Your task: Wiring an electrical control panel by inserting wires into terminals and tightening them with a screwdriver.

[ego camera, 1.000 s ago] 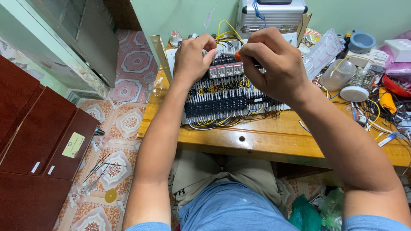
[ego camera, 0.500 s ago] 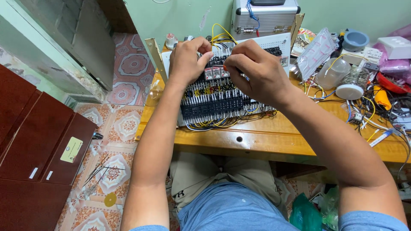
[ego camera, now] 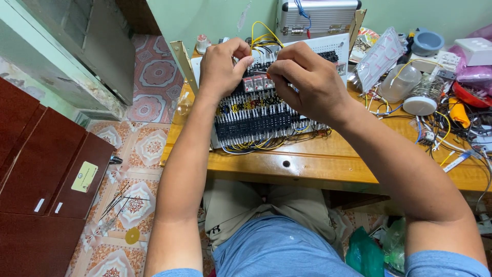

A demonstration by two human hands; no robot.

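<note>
A wired electrical panel (ego camera: pixel 261 120) with rows of black terminal blocks, relays and yellow wires lies on a wooden table (ego camera: pixel 328 164). My left hand (ego camera: pixel 221 66) rests on its upper left part, fingers curled and pinching at the wiring near the relays. My right hand (ego camera: pixel 307 82) is over the upper middle of the panel, fingers closed around a small orange-tipped tool or wire end that is mostly hidden. Yellow wires (ego camera: pixel 264 32) loop up behind both hands.
A metal case (ego camera: pixel 318 18) stands at the back. The right side of the table is crowded: a clear jar (ego camera: pixel 398 82), a white lid (ego camera: pixel 419 105), a plastic bag (ego camera: pixel 378 56), loose wires and tools (ego camera: pixel 451 128). Dark red cabinets (ego camera: pixel 41 169) stand at left on patterned floor tiles.
Both hands have stayed on the upper panel and drawn slightly closer together. The view shifted a little, so the panel sits more central.
</note>
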